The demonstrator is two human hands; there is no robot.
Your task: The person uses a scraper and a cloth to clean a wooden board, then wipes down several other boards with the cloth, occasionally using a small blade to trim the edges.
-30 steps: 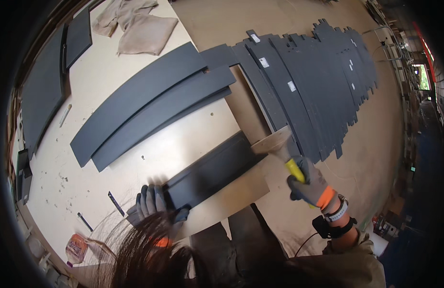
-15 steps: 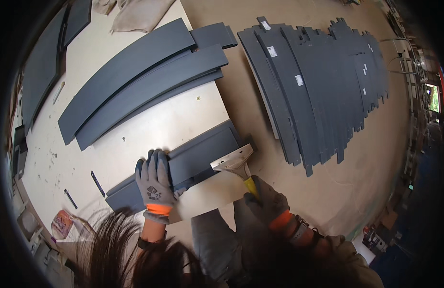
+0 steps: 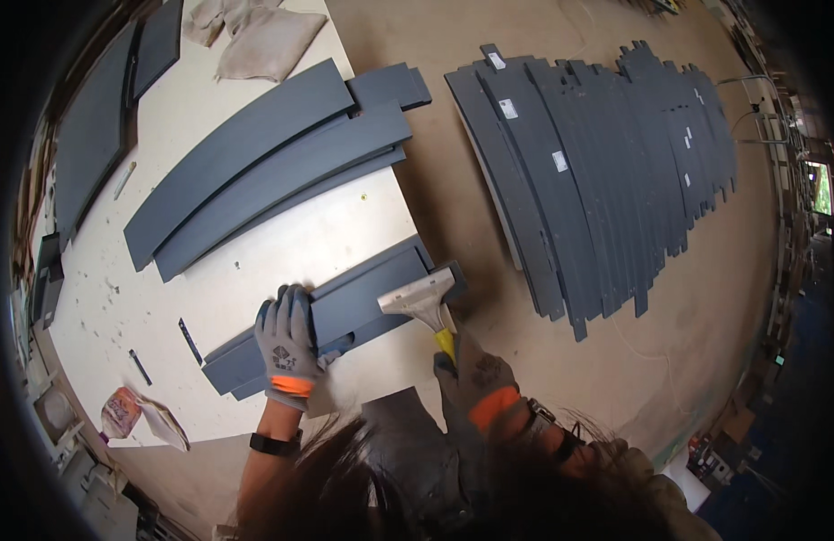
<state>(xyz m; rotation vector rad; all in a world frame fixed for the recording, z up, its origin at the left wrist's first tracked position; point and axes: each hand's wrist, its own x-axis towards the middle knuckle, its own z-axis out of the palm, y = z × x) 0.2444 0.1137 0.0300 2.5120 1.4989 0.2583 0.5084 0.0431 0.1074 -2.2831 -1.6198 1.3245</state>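
Observation:
My left hand (image 3: 289, 338), in a grey glove with an orange cuff, lies across a dark grey board (image 3: 363, 296) on the pale table. Its fingers reach over the board's top and the thumb is by the near edge, holding it down. My right hand (image 3: 475, 374), gloved alike, is closed round the yellow handle of a wide-bladed scraper (image 3: 417, 296). The metal blade is over the right end of that board; whether it touches cannot be made out. Another dark strip lies along the board's far side.
Farther back on the table (image 3: 317, 212) lie several curved dark boards (image 3: 245, 158). Cloths (image 3: 272, 43) rest at the far edge, and a crumpled packet (image 3: 121, 413) at the near left. Beyond the table's right edge, many dark strips (image 3: 597, 171) with white labels form a wide stack.
The scraper and my right hand have moved left along the board. My left hand keeps its place on it. The whole view has shifted slightly.

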